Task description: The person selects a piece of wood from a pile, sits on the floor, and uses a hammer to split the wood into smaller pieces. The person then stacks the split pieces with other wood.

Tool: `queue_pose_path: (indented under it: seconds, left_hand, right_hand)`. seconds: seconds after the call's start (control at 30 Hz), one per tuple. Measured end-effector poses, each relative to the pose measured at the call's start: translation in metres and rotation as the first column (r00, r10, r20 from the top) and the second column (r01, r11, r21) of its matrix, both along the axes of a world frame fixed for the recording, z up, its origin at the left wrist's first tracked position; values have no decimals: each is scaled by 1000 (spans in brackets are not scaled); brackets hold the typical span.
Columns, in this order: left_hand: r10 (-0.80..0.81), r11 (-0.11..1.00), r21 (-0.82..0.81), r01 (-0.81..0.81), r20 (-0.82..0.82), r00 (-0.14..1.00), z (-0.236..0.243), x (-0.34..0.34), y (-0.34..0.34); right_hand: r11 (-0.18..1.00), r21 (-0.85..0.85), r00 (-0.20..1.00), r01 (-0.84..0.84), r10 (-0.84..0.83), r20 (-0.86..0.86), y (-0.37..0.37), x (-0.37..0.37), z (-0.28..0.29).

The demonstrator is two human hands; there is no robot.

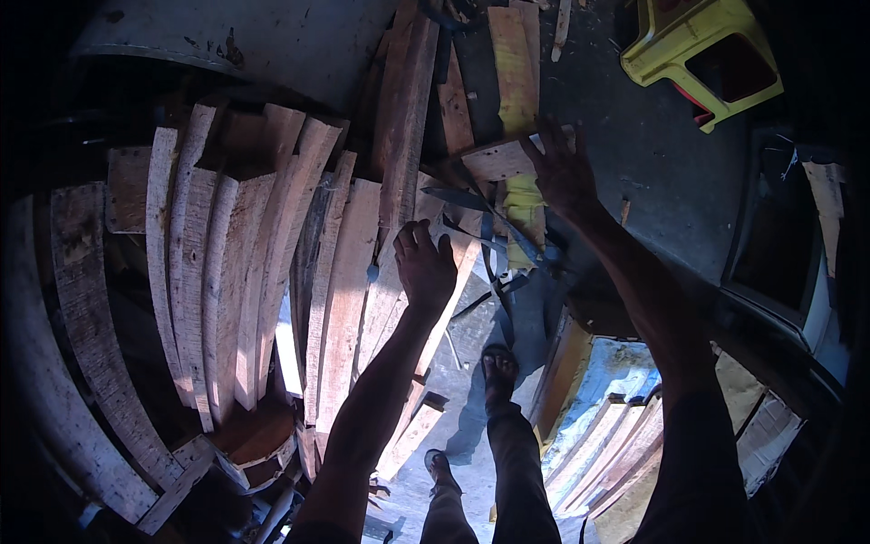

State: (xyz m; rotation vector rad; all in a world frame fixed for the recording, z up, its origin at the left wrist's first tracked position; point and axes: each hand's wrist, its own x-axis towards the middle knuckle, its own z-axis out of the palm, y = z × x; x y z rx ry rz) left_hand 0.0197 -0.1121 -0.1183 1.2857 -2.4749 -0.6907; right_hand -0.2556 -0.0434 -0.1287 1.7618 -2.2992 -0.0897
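My left hand (421, 267) is over the light planks near the middle, by the lower end of a long upright-lying plank (408, 109), fingers apart and loosely bent; whether it touches the wood is unclear. My right hand (562, 177) has its fingers spread at a short board (489, 161) that lies crosswise, touching or just above it. Dark flat straps or metal pieces (449, 198) lie between my hands, beside a yellow-stained piece of wood (524, 218).
Stacks of rough planks (227, 290) fill the left side. A yellow plastic stool (662, 41) stands at the back right, above a dark framed object (770, 236). More wood lies in a bin (566, 372) at lower right. My feet are on the concrete floor (467, 381).
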Motion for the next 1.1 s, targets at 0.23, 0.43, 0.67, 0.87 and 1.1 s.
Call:
queue_pose_path:
  seconds: [0.23,0.43,0.67,0.87,1.1]
  left_hand:
    - [210,953,96,-288,475,854,-37,-24,-113]
    - [63,935,337,-106,136,989,-41,16,-104]
    - [255,535,844,33,-199,946,26,76,109]
    - [404,237,968,-87,-16,915,130,119,277]
    - [-13,493,870,1,6,1000,222,108,356]
  right_hand:
    - [871,489,900,-52,-170,400,5,39,11]
    - [840,332,278,429,-472,837,255,61,99]
    - [211,346,86,914,-935,344,608,197,179]
    - [35,394,-133,918,-911,391,657,219,211]
    - [149,389,-144,909,-763,630,581,192,227]
